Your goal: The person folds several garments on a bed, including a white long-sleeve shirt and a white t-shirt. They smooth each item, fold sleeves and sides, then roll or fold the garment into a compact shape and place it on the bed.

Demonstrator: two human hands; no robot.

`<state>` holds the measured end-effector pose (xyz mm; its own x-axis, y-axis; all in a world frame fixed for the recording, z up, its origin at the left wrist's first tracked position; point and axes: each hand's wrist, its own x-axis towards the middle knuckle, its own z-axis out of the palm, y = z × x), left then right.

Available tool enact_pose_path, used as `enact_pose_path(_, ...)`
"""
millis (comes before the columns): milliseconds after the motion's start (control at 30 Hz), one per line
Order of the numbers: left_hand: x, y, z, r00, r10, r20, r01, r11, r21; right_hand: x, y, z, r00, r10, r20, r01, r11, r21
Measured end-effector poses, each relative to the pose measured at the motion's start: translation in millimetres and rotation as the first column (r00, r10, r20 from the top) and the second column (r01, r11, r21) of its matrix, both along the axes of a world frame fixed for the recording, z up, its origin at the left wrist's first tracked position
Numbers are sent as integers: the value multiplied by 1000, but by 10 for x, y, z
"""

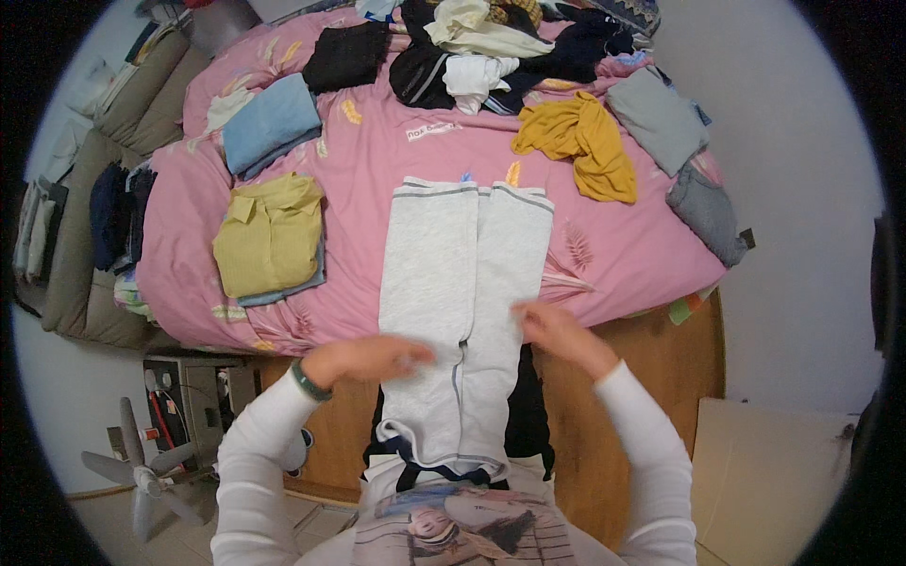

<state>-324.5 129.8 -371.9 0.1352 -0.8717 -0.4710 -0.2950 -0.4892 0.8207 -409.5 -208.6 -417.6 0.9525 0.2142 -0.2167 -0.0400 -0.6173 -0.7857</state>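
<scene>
A light grey garment (pixel 429 269) with dark seams lies lengthwise before me, folded into a long strip. Its far part rests on the bed, and its near end, showing a dark navy edge, hangs over the side against my front. My left hand (pixel 368 359), with a dark green bangle at the wrist, is stretched over the garment's left half, holding nothing. At the garment's right edge is my right hand (pixel 555 332), its fingers bent; blur hides whether they pinch the cloth.
A pink quilt (pixel 354 152) covers the bed. To the left lie a folded yellow shirt (pixel 269 237) and folded blue clothes (pixel 272 127). A mustard garment (pixel 584 138) and grey clothes (pixel 658 120) are at the right. Loose clothes (pixel 488 42) heap up behind. A fan (pixel 147 480) stands low left.
</scene>
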Motion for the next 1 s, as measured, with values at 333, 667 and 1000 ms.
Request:
enact_pose_path(333, 455, -1226, -978, 513, 412, 753, -433, 882, -188, 1982, 62, -335, 915, -206, 347, 314, 903, -293)
enact_pose_path(667, 752, -1369, -667, 545, 489, 681, -629, 776, -53, 1928, -133, -330, 896, -262, 359, 340, 924, -174)
enact_pose_path(1000, 1133, -1309, -847, 762, 474, 442, -533, 846, 11, 1148, -354, -82, 711, -419, 564, 359, 907, 220)
